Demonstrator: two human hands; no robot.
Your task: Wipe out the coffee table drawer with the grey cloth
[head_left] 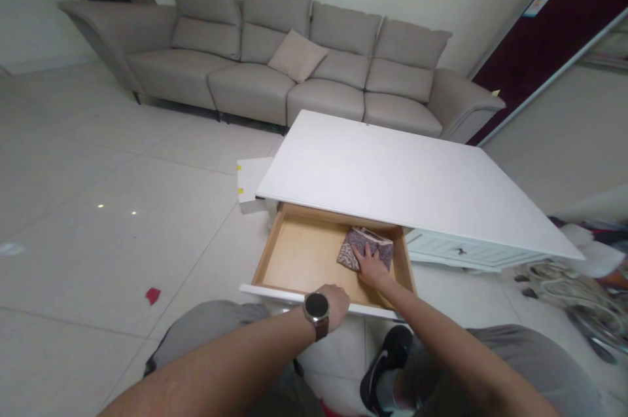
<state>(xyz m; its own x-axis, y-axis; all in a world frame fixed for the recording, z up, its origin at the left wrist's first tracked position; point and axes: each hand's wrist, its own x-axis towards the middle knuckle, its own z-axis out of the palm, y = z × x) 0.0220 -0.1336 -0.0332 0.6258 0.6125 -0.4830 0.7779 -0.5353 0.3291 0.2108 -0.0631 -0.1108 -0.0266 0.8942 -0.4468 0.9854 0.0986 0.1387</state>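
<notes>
A white-fronted drawer [299, 253] with a pale wooden inside is pulled out from the white table [387, 171]. My left hand [338, 306], below a round dark watch [316, 306], is closed at the middle of the drawer's front edge; its fingertips are hidden. Inside the drawer, towards the right, lies a folded purple-grey patterned cloth [349, 256] with a pale edge. My right hand [373, 268] rests on top of this cloth with its fingers spread.
Behind the table stands a long grey sofa [255, 83] with a beige cushion [297, 57]. Another white drawer [252, 181] juts out on the table's far left. A red scrap [152, 296] lies on the tiled floor. Cables [554, 279] clutter the right side.
</notes>
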